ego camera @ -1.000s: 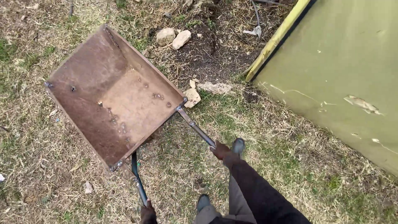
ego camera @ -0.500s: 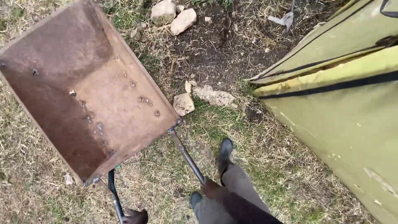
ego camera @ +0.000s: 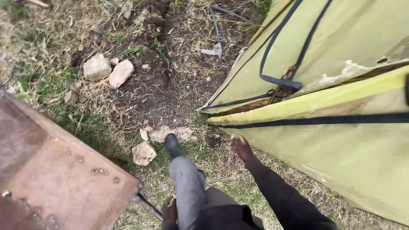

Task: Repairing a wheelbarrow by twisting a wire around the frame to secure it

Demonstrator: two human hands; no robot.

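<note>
**Rusty barrow at the left, tent canvas at the right**

I see dry, patchy grass with a bare dark patch of soil (ego camera: 149, 91) in the middle. At the far left sits the rusty wheelbarrow tray (ego camera: 55, 170), empty, its floor studded with bolt heads; it fills the lower left corner. Its long axis runs from the bottom centre, where the handle (ego camera: 147, 205) comes out, up and away to the upper left, so the nose points away from me to the left.

My left hand (ego camera: 169, 213) sits low at the handle's end; I think it is closed on the handle, but the leg hides most of it, so I cannot tell for sure. Two pale stones (ego camera: 107, 70) lie further up, and another stone (ego camera: 143, 153) lies just beside my forward boot (ego camera: 172, 145).

My right hand (ego camera: 240, 148) hangs free, fingers loosely curled, holding nothing, close to the edge of the green tent canvas (ego camera: 332, 162).

Risk, as I judge it: with only one hand on the barrow it could tip or swing, and the stone by my boot could trip me.
</note>
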